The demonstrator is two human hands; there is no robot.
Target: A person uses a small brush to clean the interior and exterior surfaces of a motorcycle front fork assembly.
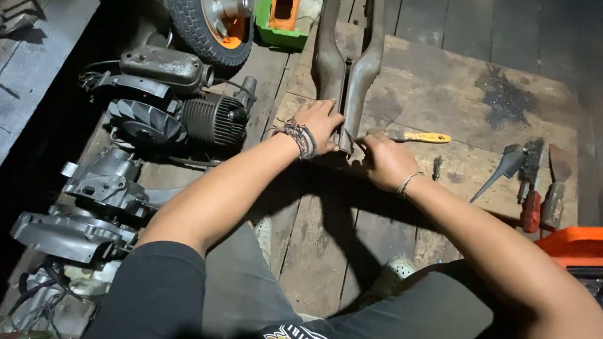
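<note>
A person sits on a dark plank floor (443, 11), looking down at both bare arms stretched forward over a worn wooden board (434, 86) laid on that floor.

At the centre of the view lies a long, dull grey metal fork-shaped frame part (348, 52), its two arms running away toward twelve o'clock. Its near end sits under both hands, probably so it stays steady while being worked on.

The left hand (318, 124), with braided bands at the wrist, lies flat and spread on the part's near end, pressing down rather than gripping. The right hand (387, 161), just at its four o'clock, is curled and touches the same end; whether it pinches something small, I cannot tell.

A yellow-handled tool (416, 137) lies just beyond the right hand, at one o'clock. Further right, at three o'clock, a wire brush and red-handled tools (534, 183) lie in a row within reach.

At ten o'clock rest a finned grey engine (201, 115) and, beyond it, a small tyred wheel with an orange hub (211, 1). A green plastic tray (291, 7) sits at eleven o'clock.
</note>
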